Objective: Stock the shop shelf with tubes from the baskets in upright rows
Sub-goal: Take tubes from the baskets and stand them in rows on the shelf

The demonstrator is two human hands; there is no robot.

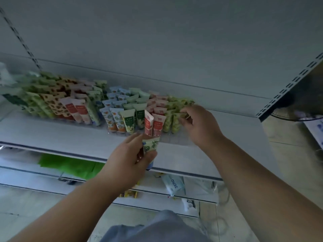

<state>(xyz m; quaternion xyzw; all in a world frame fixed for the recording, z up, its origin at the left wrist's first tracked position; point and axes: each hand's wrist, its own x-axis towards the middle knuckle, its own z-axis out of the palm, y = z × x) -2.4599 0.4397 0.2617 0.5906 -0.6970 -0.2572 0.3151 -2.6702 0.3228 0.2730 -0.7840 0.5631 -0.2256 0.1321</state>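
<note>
Most of the shelf (52, 137) stock looks placed already, judging by the rows: big block of tubes at 9–10 o'clock, leaning somewhat, then a tidier block at centre in colour-sorted rows, blue/orange, pale green, red tubes (151, 125), yellow-green row (172, 117) at far right. Front tubes stand cap-down, roughly upright. Bare shelf to 3 o'clock of the yellow-green row, so room left. Baskets not in view, so can't tell how many tubes remain. Est. well past halfway on this section, but that's a guess.

Right hand (199, 124): reaches fwd at approx 1 o'clock from centre, fingers curled, pinching top of a tube in the yellow-green row (181, 115). Looks like it's seating or straightening it; tube's base is among its neighbours, can't tell if it rests on the shelf yet.

Left hand (132, 158): lower, at shelf front edge, 6 o'clock from the red tubes. Fingers + thumb wrapped round a green-leaf-print tube (150, 145), crimped end up, cap end poking out below the thumb. Held clear of the rows, not touching the shelf stock as far as visible. Likely next in line for the same row.

Hands apart, each on its own tube.
</note>
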